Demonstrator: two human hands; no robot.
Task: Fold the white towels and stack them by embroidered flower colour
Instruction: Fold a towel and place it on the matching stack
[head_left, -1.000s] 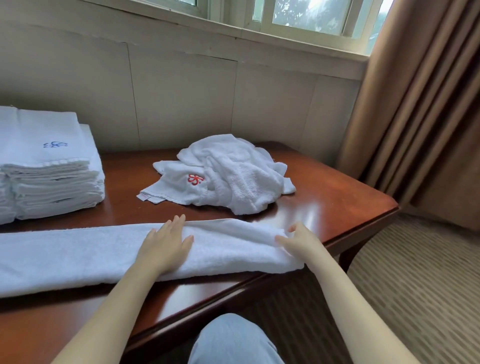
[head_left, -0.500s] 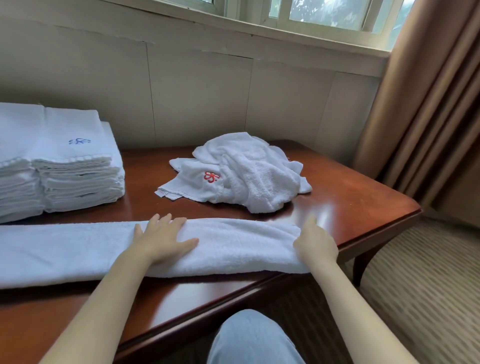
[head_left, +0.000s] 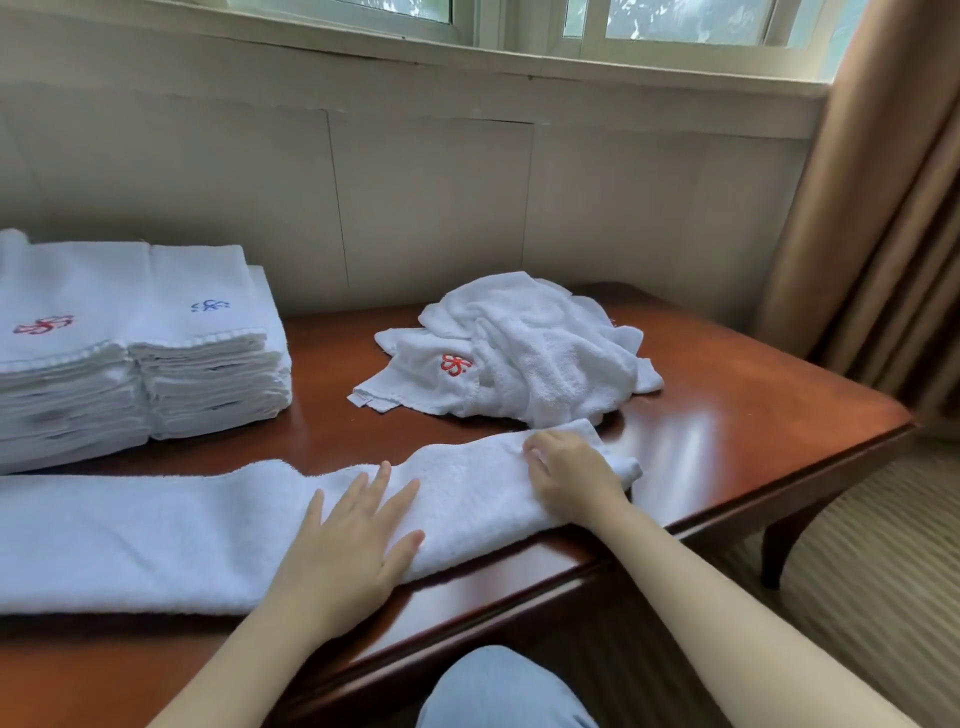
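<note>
2 folded stacks, red-flower stack (head_left: 57, 353) & blue-flower stack (head_left: 208, 358), touch at table (head_left: 318, 436) left rear, long folded towel (head_left: 156, 540) lies along front edge w/ L hand (head_left: 353, 535) flat on it, fingers spread, loose towel pile (head_left: 524, 358) behind, R hand (head_left: 571, 478) curled, gripping towel's right end.
</note>
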